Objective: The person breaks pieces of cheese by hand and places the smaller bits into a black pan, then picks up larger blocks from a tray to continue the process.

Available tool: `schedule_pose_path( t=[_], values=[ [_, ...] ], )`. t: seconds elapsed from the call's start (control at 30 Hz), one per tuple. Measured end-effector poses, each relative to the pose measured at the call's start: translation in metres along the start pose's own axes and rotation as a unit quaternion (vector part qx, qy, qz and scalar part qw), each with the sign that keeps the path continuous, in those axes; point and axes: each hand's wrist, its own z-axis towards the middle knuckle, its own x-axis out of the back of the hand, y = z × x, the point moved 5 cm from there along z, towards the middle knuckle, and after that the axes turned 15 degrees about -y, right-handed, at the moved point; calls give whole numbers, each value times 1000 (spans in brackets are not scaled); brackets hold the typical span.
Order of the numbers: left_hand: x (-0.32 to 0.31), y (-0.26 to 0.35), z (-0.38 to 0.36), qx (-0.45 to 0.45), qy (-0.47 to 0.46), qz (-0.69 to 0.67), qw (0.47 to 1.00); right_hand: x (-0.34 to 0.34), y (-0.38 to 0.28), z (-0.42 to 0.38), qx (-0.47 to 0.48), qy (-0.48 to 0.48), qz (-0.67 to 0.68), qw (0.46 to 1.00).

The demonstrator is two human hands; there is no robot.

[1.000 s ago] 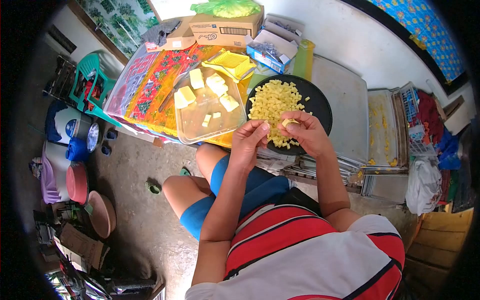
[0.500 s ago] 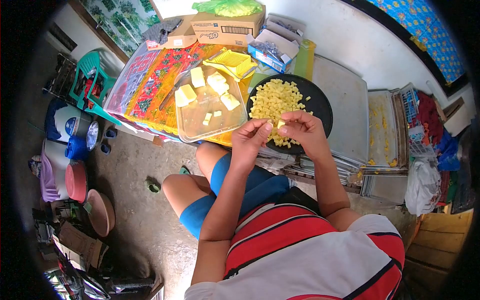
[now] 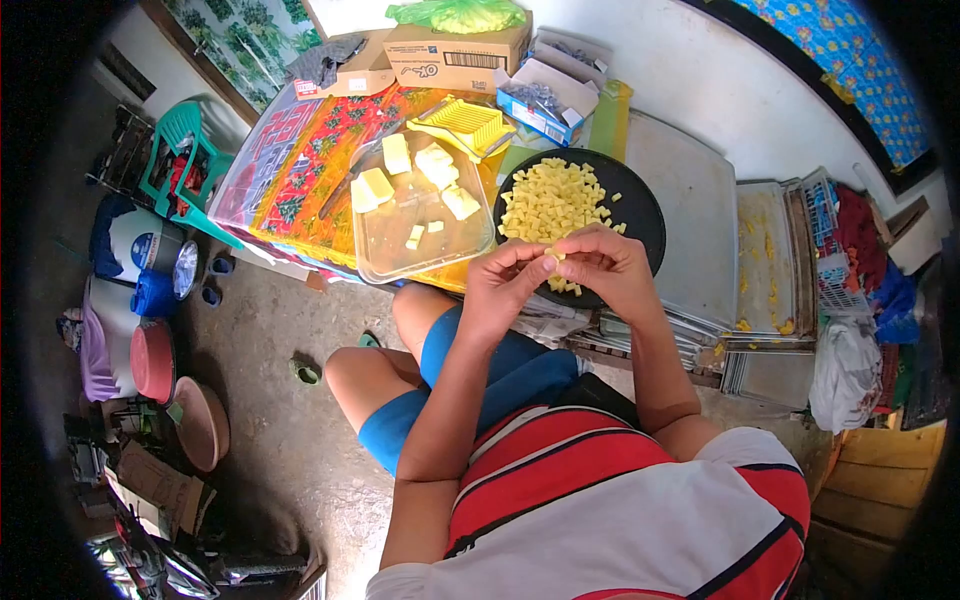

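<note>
My left hand point(image 3: 508, 277) and my right hand point(image 3: 610, 266) meet over the near edge of a round black tray point(image 3: 645, 222). Both are closed in a pinch at one small pale-yellow piece point(image 3: 556, 257), mostly hidden by the fingertips. Many yellow cubes point(image 3: 553, 200) are heaped on the tray under and beyond my hands. To the left is a clear plastic tray point(image 3: 385, 245) with several larger yellow blocks point(image 3: 372, 190) and two small bits point(image 3: 415, 237). At its far side rests a yellow slotted rack point(image 3: 465, 125).
A knife point(image 3: 338, 195) lies left of the clear tray on the patterned tablecloth point(image 3: 300, 165). Cardboard boxes point(image 3: 455, 60) and a blue-white box point(image 3: 540, 105) stand at the back. Stacked flat trays point(image 3: 680, 220) are on the right. A green chair point(image 3: 190, 150) stands at the far left.
My hands have come together, and their fingertips now meet at the yellow piece. Before, they were slightly apart, with a yellow cube in the right fingertips. The trays have not moved.
</note>
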Motion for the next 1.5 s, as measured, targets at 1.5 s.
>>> schedule_pose_path(
  t=[1.5],
  values=[
    [5, -48, -8, 176, -28, -271, 946, -4, -4, 8, 47, -56, -292, 954]
  ],
)
